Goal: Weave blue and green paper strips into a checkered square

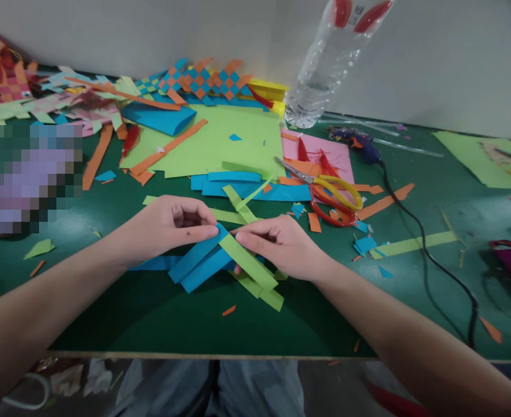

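Moderate, even overhead light casts soft shadows under the left hand (168,226) and right hand (281,243) on the worktop (151,315), with wide-angle bowing at the edges and a pixelated block (29,174) at left

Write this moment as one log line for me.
left hand: pinches blue paper strips | right hand: pinches green paper strips | strips: crossed between the hands | nearby: scissors on green table

No legible text, red label (369,14) on the plastic bottle (320,69) too blurred to read
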Action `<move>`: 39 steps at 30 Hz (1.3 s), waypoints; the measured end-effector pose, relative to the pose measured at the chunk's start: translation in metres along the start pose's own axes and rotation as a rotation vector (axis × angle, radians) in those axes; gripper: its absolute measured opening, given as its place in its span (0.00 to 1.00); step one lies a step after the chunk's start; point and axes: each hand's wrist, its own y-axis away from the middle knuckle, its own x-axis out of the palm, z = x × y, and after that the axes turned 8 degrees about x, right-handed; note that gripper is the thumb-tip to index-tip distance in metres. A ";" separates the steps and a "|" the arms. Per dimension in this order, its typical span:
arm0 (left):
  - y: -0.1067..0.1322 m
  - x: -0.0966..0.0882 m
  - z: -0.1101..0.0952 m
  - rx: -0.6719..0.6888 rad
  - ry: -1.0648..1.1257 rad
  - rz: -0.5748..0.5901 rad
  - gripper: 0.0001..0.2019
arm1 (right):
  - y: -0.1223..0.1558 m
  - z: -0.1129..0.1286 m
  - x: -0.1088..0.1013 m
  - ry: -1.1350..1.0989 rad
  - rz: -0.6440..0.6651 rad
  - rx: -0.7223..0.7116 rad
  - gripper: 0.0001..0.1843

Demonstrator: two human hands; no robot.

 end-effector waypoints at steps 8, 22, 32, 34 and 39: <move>0.001 -0.001 0.002 -0.004 -0.016 -0.007 0.11 | -0.002 0.000 -0.001 0.121 -0.108 0.000 0.29; 0.001 -0.001 0.002 -0.002 -0.045 0.000 0.11 | -0.003 -0.001 0.000 0.282 -0.163 -0.080 0.22; 0.002 0.003 0.003 0.016 -0.029 0.029 0.11 | -0.001 -0.001 0.000 0.266 -0.136 -0.075 0.23; 0.002 0.003 0.002 0.020 -0.035 0.034 0.10 | -0.001 -0.001 0.000 0.253 -0.126 -0.069 0.23; 0.000 0.003 0.002 0.021 -0.069 0.052 0.11 | 0.000 0.000 0.000 0.191 -0.088 -0.064 0.24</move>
